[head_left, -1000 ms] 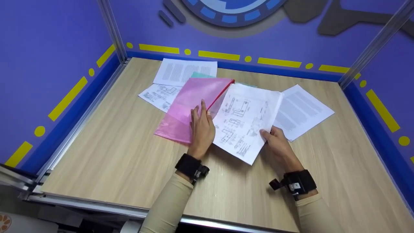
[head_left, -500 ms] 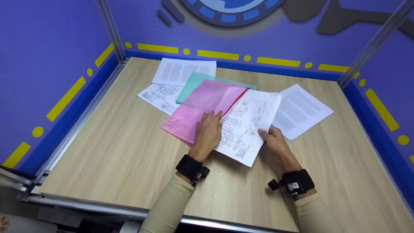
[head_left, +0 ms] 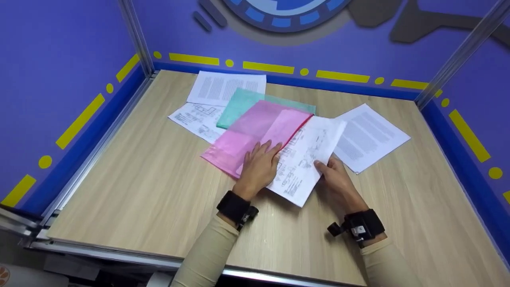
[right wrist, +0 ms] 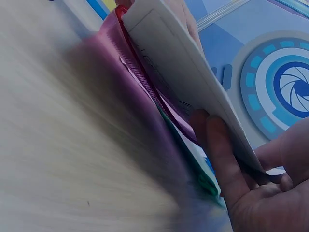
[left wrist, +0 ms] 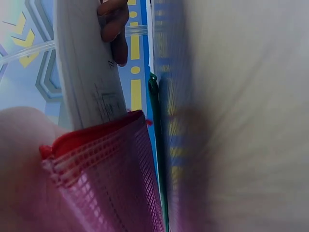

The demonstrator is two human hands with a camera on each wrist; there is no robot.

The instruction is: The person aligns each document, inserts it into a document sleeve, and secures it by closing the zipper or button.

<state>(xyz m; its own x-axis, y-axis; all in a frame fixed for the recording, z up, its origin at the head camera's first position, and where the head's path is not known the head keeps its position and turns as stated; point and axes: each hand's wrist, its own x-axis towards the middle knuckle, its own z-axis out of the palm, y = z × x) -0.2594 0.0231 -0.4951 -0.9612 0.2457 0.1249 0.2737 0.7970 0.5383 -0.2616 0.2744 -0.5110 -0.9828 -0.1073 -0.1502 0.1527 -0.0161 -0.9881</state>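
A pink mesh zip pouch [head_left: 247, 131] with a red zip edge lies tilted, held up off the table, its mouth toward the right. Sheets of paper [head_left: 314, 155] printed with technical drawings stand partly inside it. My left hand [head_left: 259, 171] grips the pouch at its mouth, fingers over the top face; its thumb is hidden in the head view. With thumb on top and fingers beneath, my right hand [head_left: 338, 181] pinches the outer edge of the sheets. The right wrist view shows its fingers [right wrist: 222, 159] under the paper.
Behind the pink pouch lies a green zip pouch [head_left: 235, 109]. A text sheet [head_left: 223, 85] and a drawing sheet [head_left: 195, 117] lie at the back left, another text sheet [head_left: 370, 139] at the right. Purple walls [head_left: 79, 59] surround the wooden table [head_left: 151, 199] on three sides.
The pink pouch and my left hand have shifted right over the sheets, so more of the paper is inside. My right hand moved slightly left. More of the green pouch shows.
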